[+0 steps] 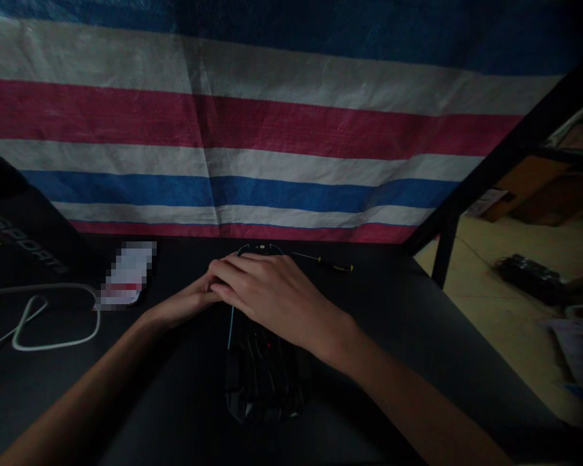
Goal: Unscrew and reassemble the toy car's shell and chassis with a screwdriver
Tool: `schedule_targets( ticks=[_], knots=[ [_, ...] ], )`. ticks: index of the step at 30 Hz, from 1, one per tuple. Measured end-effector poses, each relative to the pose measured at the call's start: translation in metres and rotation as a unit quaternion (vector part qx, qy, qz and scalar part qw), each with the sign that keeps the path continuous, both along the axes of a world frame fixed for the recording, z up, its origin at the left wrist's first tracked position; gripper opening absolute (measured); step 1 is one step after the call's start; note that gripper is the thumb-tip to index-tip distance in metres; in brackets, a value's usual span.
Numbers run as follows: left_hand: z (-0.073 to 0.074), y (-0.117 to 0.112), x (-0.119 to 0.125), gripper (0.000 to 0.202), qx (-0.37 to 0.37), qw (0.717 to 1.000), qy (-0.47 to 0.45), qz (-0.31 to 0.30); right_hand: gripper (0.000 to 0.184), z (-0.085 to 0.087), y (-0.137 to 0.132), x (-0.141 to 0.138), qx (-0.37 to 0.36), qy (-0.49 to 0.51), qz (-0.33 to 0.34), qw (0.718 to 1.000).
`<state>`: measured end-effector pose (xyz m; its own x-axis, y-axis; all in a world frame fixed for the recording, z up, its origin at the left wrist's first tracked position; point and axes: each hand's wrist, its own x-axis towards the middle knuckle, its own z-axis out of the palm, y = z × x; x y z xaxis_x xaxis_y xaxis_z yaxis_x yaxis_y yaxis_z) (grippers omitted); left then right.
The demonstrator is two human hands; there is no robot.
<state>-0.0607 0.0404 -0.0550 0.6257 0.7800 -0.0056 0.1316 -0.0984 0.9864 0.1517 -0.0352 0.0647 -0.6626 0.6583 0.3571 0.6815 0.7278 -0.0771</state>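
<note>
A black computer mouse lies on the dark table with its near end toward me. My right hand rests flat over its far half, fingers stretched out and pointing left. My left hand reaches in from the left and meets the right hand's fingertips at the mouse's far left side; its fingers are mostly hidden under the right hand. A thin screwdriver with a yellow and black handle lies just beyond the mouse, to the right of my hands.
A striped red, white and blue tarp hangs behind the table. A white cable loops at the left beside a black box and a blurred white card. The table's right edge drops to a floor with clutter.
</note>
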Motion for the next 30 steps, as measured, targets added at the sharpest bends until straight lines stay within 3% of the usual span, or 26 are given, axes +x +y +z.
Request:
schedule_targets(
  ticks=[8,12,15,20,25,30],
  knots=[
    [0.011,-0.005,0.005,0.056,-0.031,0.999,-0.024,0.006,0.021,0.006,-0.005,0.005,-0.029,0.01,-0.074,0.997],
    [0.009,-0.003,0.004,0.052,-0.041,0.999,-0.013,0.003,0.018,0.006,-0.008,0.006,-0.038,0.034,-0.029,0.998],
    [0.009,-0.004,0.004,0.064,-0.054,0.998,-0.016,0.01,0.019,0.007,-0.007,0.008,-0.047,0.022,0.001,0.999],
    [0.016,-0.008,0.008,0.08,-0.066,0.997,-0.04,0.002,0.023,0.009,-0.006,0.012,-0.056,-0.004,-0.029,0.998],
    [0.015,-0.006,0.007,0.07,-0.052,0.998,-0.034,-0.01,0.024,0.009,-0.007,0.007,-0.04,0.009,-0.064,0.997],
    [0.008,-0.002,0.004,0.065,-0.052,0.997,-0.043,-0.026,0.016,0.008,-0.003,0.007,-0.05,0.065,-0.01,0.997]
  ],
)
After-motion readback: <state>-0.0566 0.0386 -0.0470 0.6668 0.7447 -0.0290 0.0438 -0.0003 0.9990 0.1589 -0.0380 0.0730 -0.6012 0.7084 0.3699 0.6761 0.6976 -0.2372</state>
